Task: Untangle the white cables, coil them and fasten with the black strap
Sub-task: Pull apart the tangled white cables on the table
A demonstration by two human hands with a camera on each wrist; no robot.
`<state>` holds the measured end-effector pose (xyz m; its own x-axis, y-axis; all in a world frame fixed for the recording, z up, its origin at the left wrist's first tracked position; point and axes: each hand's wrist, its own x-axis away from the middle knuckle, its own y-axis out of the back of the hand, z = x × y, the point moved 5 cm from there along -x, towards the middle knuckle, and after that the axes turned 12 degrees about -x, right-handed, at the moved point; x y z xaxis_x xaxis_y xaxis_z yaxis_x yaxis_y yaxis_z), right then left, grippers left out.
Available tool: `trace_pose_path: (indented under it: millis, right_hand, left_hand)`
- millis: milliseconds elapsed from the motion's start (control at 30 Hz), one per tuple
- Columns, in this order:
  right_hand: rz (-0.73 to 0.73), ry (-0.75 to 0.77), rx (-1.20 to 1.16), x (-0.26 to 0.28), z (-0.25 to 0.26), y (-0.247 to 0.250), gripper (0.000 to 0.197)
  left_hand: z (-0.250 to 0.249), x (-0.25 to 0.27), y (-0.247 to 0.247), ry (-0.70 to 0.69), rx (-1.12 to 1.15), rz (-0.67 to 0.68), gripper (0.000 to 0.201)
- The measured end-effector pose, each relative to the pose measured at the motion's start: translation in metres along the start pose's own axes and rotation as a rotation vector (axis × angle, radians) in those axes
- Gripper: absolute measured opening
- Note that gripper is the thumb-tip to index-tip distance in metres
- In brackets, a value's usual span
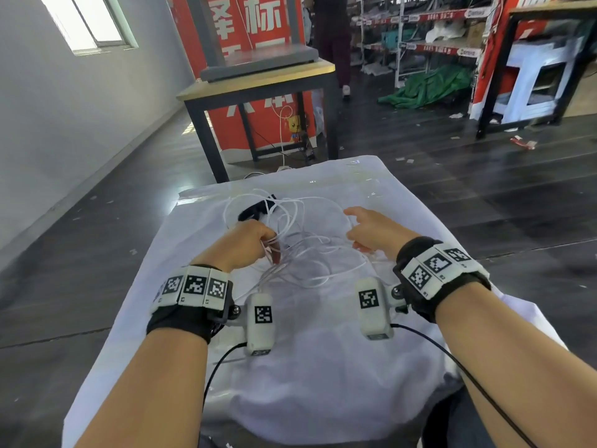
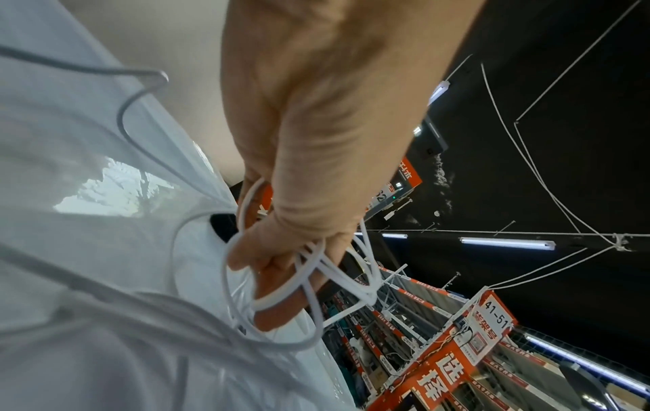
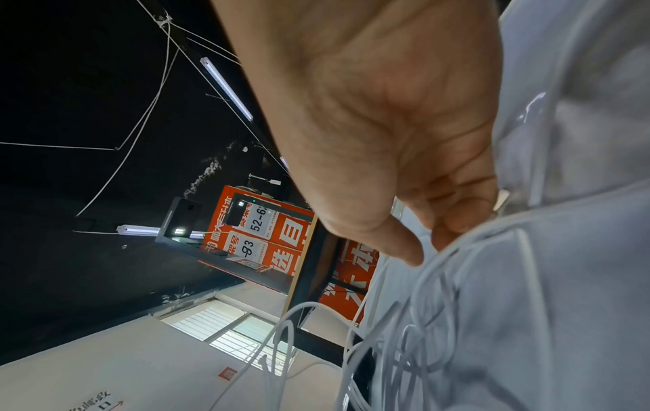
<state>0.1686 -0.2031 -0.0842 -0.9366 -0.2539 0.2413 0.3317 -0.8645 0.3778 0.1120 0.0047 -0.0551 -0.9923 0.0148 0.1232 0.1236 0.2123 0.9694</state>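
Tangled white cables point(image 1: 310, 253) lie in loose loops on the middle of the white-covered table point(image 1: 323, 383). The black strap point(image 1: 253, 211) sits at the far left of the tangle, under some strands. My left hand point(image 1: 252, 240) grips several cable loops, which wrap around its curled fingers point(image 2: 278, 306) in the left wrist view. My right hand point(image 1: 363, 227) hovers at the right side of the tangle with its fingers loosely curled and the thumb point(image 3: 404, 247) out. A strand point(image 3: 453, 244) runs just past the fingertips, and a gap shows between thumb and fingers.
A wooden table with black legs point(image 1: 258, 82) stands just beyond the far edge, in front of a red banner point(image 1: 258, 24). Shelves point(image 1: 420, 37) and a green tarp point(image 1: 429, 85) are at the back right, where a person's legs point(image 1: 336, 46) show. Dark floor surrounds the table.
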Motion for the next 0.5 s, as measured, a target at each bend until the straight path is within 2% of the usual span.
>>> trace_pose_path:
  millis: [67,167,233,300,333,400,500]
  right_hand:
    - [0.073,-0.014,0.064,0.001,0.0,-0.006,0.051]
    - [0.099,-0.046,0.132,0.002,0.0,-0.01,0.044]
    - [0.1,-0.047,0.142,0.0,-0.001,-0.01,0.036]
    - [0.064,-0.08,0.069,-0.002,-0.004,-0.009,0.023]
    - [0.041,-0.093,0.024,-0.003,-0.005,-0.008,0.023]
    - [0.021,-0.106,-0.013,-0.005,-0.005,-0.006,0.029]
    - [-0.075,-0.052,-0.006,-0.007,0.0,0.003,0.014]
  left_hand:
    - [-0.001,0.002,0.003,-0.039,-0.031,-0.027,0.055]
    - [0.001,0.002,0.007,-0.066,0.001,-0.108,0.048]
    - [-0.003,0.004,0.015,-0.115,0.082,-0.211,0.048]
    - [-0.007,0.007,0.024,-0.15,0.156,-0.332,0.051]
    - [-0.009,0.009,0.029,-0.152,0.193,-0.38,0.05]
    - [-0.007,0.009,0.037,-0.128,0.301,-0.477,0.046]
    - [0.004,0.012,0.046,-0.015,0.554,-0.614,0.042]
